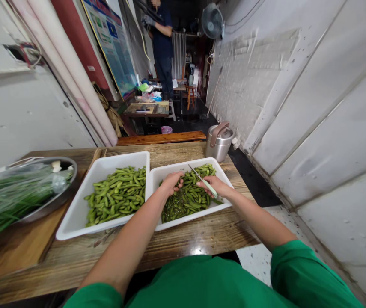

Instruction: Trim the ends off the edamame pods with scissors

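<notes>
My right hand [219, 189] grips a pair of scissors [209, 188] with a pale green handle, its thin metal blade pointing up and left over the right white tray [224, 174]. My left hand [172, 183] hovers above the same tray, fingers curled together; whatever they pinch is too small to make out. Beneath both hands lie wet green soybean pods [185, 204], with small dark bits among them at the lower left. Touching this tray on its left is a second white tray [88, 182] holding a heap of green pods [117, 194].
A metal bowl [71, 182] with bagged green vegetables [6, 201] stands left, by a wooden board [25, 246]. A lidded steel pail [218, 143] sits at the wooden table's far right corner. Behind are a bench [162, 138], a cluttered low table [147, 114] and a standing person [163, 47].
</notes>
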Demonstrator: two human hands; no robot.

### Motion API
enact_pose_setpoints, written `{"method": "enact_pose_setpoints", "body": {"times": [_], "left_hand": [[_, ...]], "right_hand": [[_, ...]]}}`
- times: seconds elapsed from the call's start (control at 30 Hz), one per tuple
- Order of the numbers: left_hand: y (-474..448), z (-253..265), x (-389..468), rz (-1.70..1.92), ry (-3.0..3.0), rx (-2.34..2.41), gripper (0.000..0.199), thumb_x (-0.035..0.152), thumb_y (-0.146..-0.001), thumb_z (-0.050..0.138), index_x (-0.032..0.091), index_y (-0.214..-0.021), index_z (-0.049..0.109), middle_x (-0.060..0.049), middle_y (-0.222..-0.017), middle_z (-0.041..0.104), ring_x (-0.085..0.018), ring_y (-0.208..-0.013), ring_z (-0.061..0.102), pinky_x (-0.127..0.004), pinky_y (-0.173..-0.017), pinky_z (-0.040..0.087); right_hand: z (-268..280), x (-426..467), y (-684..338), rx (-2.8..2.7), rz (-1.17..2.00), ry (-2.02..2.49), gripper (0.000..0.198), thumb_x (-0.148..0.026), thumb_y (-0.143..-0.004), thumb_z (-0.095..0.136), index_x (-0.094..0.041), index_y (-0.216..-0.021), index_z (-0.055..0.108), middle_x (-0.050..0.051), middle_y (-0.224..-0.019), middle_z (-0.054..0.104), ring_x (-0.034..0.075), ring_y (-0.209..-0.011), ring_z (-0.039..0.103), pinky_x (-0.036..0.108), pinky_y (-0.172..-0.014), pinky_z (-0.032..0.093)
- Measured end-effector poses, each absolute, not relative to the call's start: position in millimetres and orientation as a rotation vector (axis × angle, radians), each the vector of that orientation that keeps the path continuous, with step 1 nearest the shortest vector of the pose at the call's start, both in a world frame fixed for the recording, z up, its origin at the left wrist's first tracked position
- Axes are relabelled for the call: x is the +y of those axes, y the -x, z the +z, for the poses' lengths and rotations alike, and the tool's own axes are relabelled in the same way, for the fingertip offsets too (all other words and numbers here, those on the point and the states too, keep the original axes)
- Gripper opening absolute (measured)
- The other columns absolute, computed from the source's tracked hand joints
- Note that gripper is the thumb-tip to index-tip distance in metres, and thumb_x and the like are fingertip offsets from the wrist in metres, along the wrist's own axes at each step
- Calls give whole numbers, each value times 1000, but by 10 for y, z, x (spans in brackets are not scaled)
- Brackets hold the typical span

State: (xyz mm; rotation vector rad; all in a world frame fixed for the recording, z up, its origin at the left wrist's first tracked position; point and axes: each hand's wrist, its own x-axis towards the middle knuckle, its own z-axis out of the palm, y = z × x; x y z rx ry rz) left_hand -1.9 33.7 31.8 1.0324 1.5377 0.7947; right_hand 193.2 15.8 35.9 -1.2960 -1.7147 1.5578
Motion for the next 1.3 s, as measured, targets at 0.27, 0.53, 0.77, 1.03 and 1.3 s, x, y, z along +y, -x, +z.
{"method": "enact_pose_setpoints", "body": {"times": [0.27, 0.53, 0.77, 1.03, 1.3], "left_hand": [[28, 152, 299, 145, -1934, 1883, 23, 40, -58, 64, 17, -60, 63, -6, -64, 62, -16, -61, 55, -23, -51, 32], [81, 205, 300, 156, -1991, 1800, 13, 30, -57, 64, 17, -58, 62, -3, -58, 60, -13, -55, 52, -22, -51, 32], [107, 269, 289, 709, -1382, 1618, 21, 35, -70, 54, 14, -72, 59, -2, -57, 61, -7, -40, 44, -19, -39, 25], [59, 339, 294, 983, -1171, 1517, 27, 31, -61, 65, 13, -80, 62, -3, -64, 62, -5, -42, 42, -16, -38, 21], [67, 320, 278, 893, -1134, 1502, 26, 33, -56, 70, 14, -71, 61, 5, -43, 47, -4, -38, 37, -16, -38, 18]], "right_hand": [[272, 192, -1949, -1782, 1562, 1291, 39, -47, -62, 66, -16, -61, 44, -7, -42, 41, 5, -30, 38, 17, -25, 32], [277, 178, -1956, -1816, 1620, 1263, 40, -47, -62, 66, -16, -58, 41, -8, -40, 40, 5, -29, 37, 17, -26, 32], [317, 161, -1958, -1847, 1725, 1228, 40, -49, -63, 65, -15, -60, 42, -7, -43, 41, 5, -31, 39, 16, -28, 34], [386, 89, -1922, -1829, 1786, 1160, 42, -54, -69, 57, -15, -63, 43, -6, -49, 44, 3, -36, 40, 15, -32, 35], [384, 88, -1921, -1859, 1757, 1163, 42, -50, -67, 62, -16, -56, 40, -8, -38, 38, 4, -28, 35, 16, -27, 28]]}}
